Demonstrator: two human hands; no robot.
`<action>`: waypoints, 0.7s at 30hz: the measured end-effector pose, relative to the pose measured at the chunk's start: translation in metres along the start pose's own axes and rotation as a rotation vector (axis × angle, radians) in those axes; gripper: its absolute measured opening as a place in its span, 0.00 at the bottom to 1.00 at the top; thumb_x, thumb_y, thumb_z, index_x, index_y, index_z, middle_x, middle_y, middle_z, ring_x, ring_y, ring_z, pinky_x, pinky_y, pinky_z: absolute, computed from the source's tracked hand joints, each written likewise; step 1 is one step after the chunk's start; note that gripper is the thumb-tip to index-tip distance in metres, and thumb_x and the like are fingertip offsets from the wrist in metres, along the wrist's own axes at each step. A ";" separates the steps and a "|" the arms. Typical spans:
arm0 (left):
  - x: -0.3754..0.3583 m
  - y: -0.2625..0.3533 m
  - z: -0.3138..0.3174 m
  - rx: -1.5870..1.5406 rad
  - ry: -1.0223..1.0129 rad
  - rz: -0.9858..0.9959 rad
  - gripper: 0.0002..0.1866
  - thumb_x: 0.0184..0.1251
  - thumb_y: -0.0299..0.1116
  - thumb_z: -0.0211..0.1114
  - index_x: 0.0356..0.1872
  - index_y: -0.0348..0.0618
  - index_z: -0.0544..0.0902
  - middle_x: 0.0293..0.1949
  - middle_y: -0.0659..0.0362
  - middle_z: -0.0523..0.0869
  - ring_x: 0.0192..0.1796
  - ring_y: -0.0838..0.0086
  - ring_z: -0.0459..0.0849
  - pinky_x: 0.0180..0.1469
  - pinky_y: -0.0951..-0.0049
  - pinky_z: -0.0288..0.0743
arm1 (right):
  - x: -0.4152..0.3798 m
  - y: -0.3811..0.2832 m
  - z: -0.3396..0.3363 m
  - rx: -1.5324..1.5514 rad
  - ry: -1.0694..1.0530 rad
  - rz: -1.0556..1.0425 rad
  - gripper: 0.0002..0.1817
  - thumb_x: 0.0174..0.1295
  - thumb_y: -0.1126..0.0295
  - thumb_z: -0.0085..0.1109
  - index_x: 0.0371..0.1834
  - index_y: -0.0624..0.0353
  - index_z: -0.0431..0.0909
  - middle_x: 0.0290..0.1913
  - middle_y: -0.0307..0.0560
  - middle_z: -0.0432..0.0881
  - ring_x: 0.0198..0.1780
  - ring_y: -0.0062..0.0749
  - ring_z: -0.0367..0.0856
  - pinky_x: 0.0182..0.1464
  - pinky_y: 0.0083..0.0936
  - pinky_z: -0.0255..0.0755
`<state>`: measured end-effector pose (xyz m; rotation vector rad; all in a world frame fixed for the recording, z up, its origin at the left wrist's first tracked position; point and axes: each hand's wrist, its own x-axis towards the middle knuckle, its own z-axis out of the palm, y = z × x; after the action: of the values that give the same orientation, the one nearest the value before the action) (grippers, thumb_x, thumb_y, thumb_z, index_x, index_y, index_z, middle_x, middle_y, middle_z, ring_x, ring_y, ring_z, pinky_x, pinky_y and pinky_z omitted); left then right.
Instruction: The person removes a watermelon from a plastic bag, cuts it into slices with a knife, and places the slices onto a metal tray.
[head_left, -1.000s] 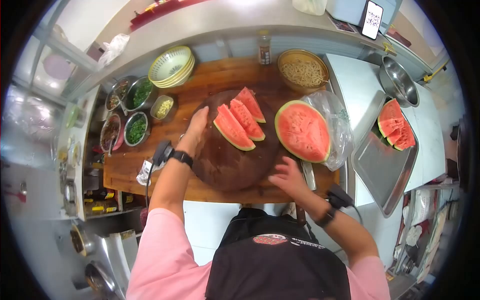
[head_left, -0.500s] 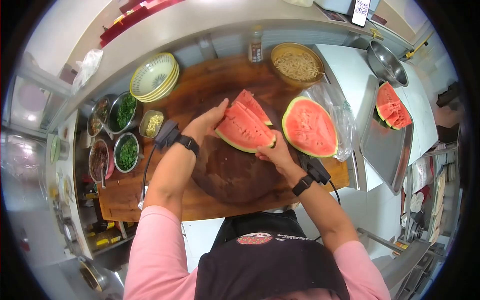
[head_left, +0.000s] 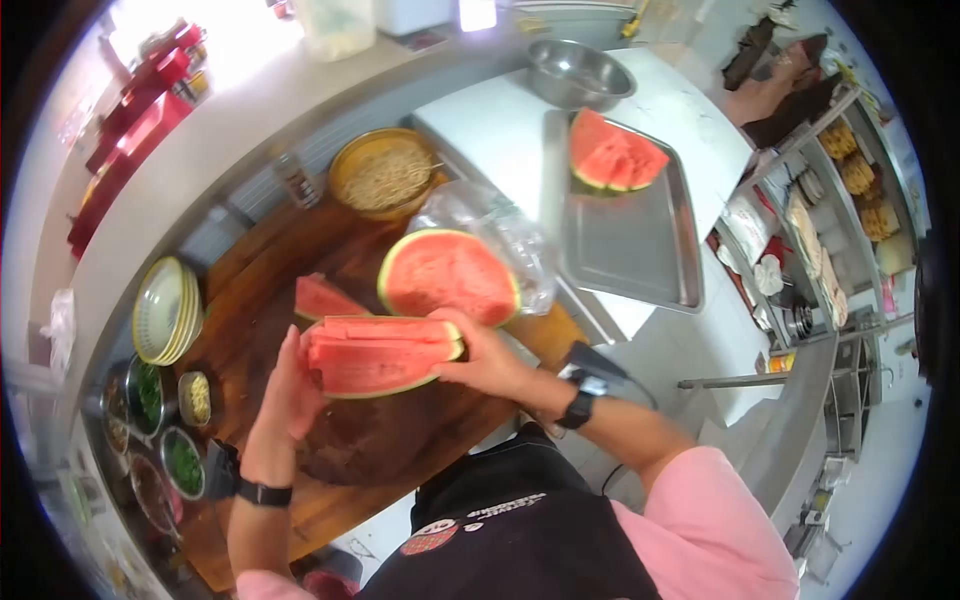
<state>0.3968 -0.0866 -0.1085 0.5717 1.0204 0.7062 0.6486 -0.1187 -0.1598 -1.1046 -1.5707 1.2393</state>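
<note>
A stack of watermelon slices (head_left: 380,368) with green rind is held between my two hands over the round dark cutting board (head_left: 360,450). My left hand (head_left: 292,380) presses against the left end, fingers pointing up and partly hidden by the red flesh. At the right end, my right hand (head_left: 487,362) grips the slices with its thumb on the near side and fingers on the far side. Just behind them lies a smaller watermelon piece (head_left: 325,297). A cut watermelon half (head_left: 448,272) rests cut face up beyond my right hand, beside a clear plastic bag (head_left: 525,265).
To the right, a metal tray (head_left: 632,245) holds sliced watermelon (head_left: 612,155) at its far end. A steel bowl (head_left: 580,78) stands behind it. A noodle bowl (head_left: 350,165), a bottle (head_left: 295,180), stacked bowls (head_left: 160,310) and containers of chopped greens (head_left: 182,462) surround the board.
My view has turned right toward the tray. Both hands have gathered the watermelon slices and brought them up off the board, leaving the smaller piece behind.
</note>
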 end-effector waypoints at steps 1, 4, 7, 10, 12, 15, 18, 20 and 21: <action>0.000 -0.008 0.027 -0.079 -0.050 0.072 0.27 0.67 0.54 0.36 0.57 0.47 0.65 0.52 0.60 0.73 0.55 0.73 0.72 0.55 0.67 0.67 | -0.004 -0.008 -0.031 -0.113 -0.033 -0.110 0.31 0.49 0.78 0.60 0.57 0.57 0.57 0.45 0.41 0.70 0.45 0.21 0.71 0.42 0.20 0.72; 0.011 -0.028 0.123 -0.122 -0.150 0.208 0.23 0.68 0.48 0.38 0.57 0.47 0.63 0.52 0.60 0.72 0.54 0.71 0.72 0.55 0.65 0.67 | -0.020 -0.025 -0.134 0.073 -0.088 0.117 0.34 0.50 0.77 0.62 0.60 0.54 0.56 0.51 0.37 0.68 0.52 0.21 0.66 0.54 0.22 0.65; 0.045 -0.052 0.215 -0.387 -0.259 0.140 0.21 0.68 0.46 0.41 0.55 0.45 0.66 0.53 0.59 0.70 0.57 0.69 0.69 0.59 0.65 0.62 | -0.035 -0.042 -0.236 0.054 -0.090 0.254 0.33 0.52 0.73 0.61 0.61 0.54 0.55 0.50 0.37 0.69 0.48 0.20 0.68 0.46 0.19 0.69; 0.096 -0.081 0.307 -0.547 -0.305 0.126 0.22 0.67 0.47 0.40 0.55 0.45 0.66 0.54 0.60 0.70 0.57 0.70 0.68 0.60 0.65 0.60 | -0.042 -0.039 -0.328 0.012 -0.032 0.372 0.31 0.52 0.73 0.58 0.60 0.53 0.56 0.48 0.38 0.70 0.44 0.21 0.71 0.37 0.14 0.68; 0.137 -0.101 0.360 -0.660 -0.296 0.077 0.22 0.67 0.47 0.40 0.55 0.45 0.66 0.56 0.60 0.68 0.59 0.70 0.67 0.61 0.64 0.59 | -0.036 -0.029 -0.389 0.036 -0.023 0.408 0.33 0.47 0.75 0.57 0.59 0.52 0.57 0.47 0.38 0.71 0.42 0.21 0.70 0.36 0.14 0.68; 0.202 -0.126 0.424 -0.766 -0.371 0.133 0.23 0.67 0.48 0.37 0.57 0.47 0.64 0.58 0.60 0.66 0.60 0.69 0.65 0.62 0.64 0.58 | -0.011 -0.018 -0.456 0.057 0.069 0.562 0.36 0.34 0.78 0.50 0.56 0.51 0.61 0.44 0.37 0.70 0.38 0.20 0.68 0.33 0.14 0.65; 0.239 -0.134 0.468 -0.841 -0.400 0.169 0.24 0.67 0.51 0.34 0.59 0.51 0.62 0.61 0.60 0.63 0.62 0.68 0.62 0.63 0.62 0.55 | 0.021 0.001 -0.504 -0.136 0.002 0.598 0.33 0.30 0.74 0.49 0.51 0.51 0.65 0.41 0.35 0.69 0.37 0.20 0.66 0.32 0.14 0.63; 0.256 -0.136 0.483 -0.878 -0.324 0.106 0.26 0.66 0.52 0.36 0.59 0.50 0.61 0.60 0.61 0.63 0.63 0.69 0.61 0.63 0.65 0.54 | 0.043 0.014 -0.521 -0.177 -0.049 0.614 0.32 0.31 0.74 0.49 0.50 0.51 0.66 0.41 0.35 0.69 0.37 0.19 0.66 0.32 0.14 0.63; 0.264 -0.137 0.489 -0.916 -0.256 0.043 0.28 0.65 0.54 0.37 0.60 0.48 0.59 0.60 0.61 0.63 0.63 0.71 0.60 0.64 0.67 0.53 | 0.054 0.021 -0.526 -0.138 -0.077 0.576 0.29 0.33 0.73 0.49 0.48 0.51 0.67 0.40 0.36 0.70 0.38 0.21 0.67 0.34 0.17 0.64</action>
<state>0.9642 -0.0258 -0.1510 -0.1202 0.3656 1.0118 1.1387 0.0679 -0.0867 -1.6945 -1.4571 1.5716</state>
